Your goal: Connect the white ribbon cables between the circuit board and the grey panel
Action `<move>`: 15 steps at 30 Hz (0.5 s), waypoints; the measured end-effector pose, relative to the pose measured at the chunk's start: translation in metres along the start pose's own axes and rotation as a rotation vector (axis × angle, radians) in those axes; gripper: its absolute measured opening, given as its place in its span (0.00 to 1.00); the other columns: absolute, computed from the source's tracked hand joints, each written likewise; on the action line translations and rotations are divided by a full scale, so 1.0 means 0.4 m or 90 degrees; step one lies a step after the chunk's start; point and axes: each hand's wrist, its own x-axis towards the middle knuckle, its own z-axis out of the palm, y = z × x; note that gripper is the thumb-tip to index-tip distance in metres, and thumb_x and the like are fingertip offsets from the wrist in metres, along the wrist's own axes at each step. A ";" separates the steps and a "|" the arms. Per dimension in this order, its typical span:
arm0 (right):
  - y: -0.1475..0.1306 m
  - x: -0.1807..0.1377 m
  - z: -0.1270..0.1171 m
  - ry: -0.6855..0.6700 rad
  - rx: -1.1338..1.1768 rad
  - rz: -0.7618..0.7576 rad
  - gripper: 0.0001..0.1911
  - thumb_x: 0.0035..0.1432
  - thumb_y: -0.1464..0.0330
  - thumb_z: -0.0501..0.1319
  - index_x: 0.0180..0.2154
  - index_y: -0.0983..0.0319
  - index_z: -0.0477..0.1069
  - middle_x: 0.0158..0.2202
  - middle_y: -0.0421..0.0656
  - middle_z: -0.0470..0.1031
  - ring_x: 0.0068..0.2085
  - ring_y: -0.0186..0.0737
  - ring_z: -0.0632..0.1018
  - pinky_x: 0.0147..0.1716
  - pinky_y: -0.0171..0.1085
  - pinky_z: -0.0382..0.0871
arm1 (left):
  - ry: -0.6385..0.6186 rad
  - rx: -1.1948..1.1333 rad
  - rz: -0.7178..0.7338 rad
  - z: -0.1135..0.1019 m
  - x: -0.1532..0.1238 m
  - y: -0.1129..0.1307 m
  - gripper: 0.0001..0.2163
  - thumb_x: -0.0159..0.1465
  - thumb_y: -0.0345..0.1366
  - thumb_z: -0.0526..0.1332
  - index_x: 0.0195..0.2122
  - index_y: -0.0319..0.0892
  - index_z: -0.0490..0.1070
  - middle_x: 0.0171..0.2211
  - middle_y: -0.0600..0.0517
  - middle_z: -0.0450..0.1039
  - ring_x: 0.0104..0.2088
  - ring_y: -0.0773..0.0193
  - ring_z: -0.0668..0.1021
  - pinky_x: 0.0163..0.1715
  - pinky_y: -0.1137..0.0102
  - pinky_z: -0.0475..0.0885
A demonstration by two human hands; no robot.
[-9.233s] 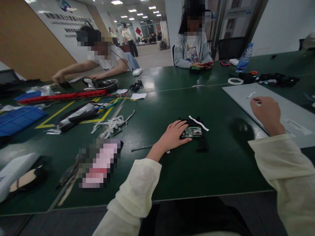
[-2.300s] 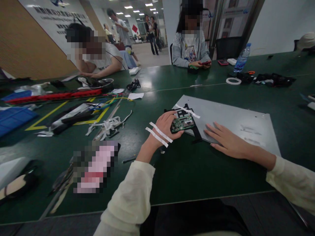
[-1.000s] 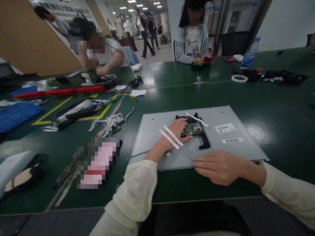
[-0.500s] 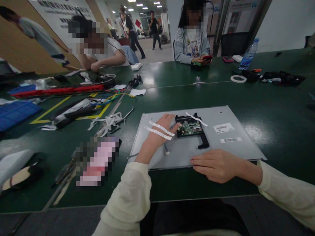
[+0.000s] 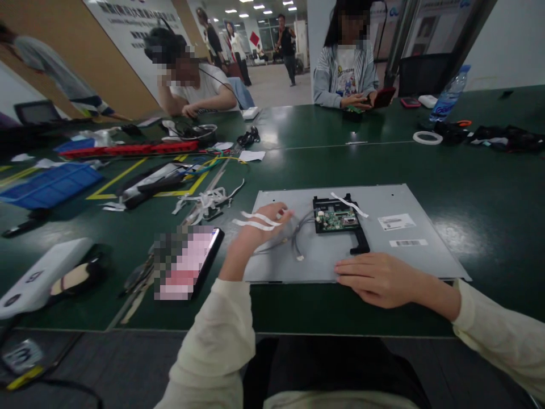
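Observation:
A grey metal panel (image 5: 404, 196) lies flat on the green table in front of me. On it sits a black bracket with a small green circuit board (image 5: 338, 219), a white tape strip across its top. Thin grey wires (image 5: 298, 238) trail from the board to the left. My left hand (image 5: 259, 226) rests at the panel's left part, fingers loosely curled at the wire ends, with two white tape strips stuck on its back. My right hand (image 5: 374, 279) lies flat on the panel's near edge, fingers together and stretched out, holding nothing.
A phone (image 5: 187, 261) lies left of the panel, with a tangle of white strips (image 5: 204, 201), a blue tray (image 5: 49, 184) and a red bar (image 5: 128, 149) beyond. Two people sit across the table. A tape roll (image 5: 427, 137) and a water bottle (image 5: 449, 96) stand far right.
My left hand has drawn back leftward from the circuit board, and the grey wires now lie pulled out to the left. The right hand has stayed on the panel's near edge.

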 end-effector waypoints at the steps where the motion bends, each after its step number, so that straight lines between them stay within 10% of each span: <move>1: 0.000 0.000 0.001 -0.003 0.004 0.005 0.18 0.61 0.71 0.55 0.52 0.65 0.71 0.55 0.49 0.71 0.54 0.41 0.73 0.51 0.41 0.71 | -0.002 -0.011 -0.010 -0.014 -0.018 -0.027 0.20 0.66 0.49 0.47 0.44 0.40 0.71 0.42 0.45 0.76 0.40 0.58 0.77 0.41 0.66 0.71; 15: -0.001 0.000 0.005 0.005 0.019 0.049 0.15 0.62 0.72 0.56 0.50 0.64 0.73 0.53 0.47 0.73 0.53 0.39 0.75 0.52 0.42 0.72 | 0.006 0.075 -0.053 -0.032 -0.270 -0.128 0.11 0.58 0.40 0.56 0.39 0.42 0.71 0.39 0.46 0.74 0.38 0.56 0.76 0.40 0.63 0.70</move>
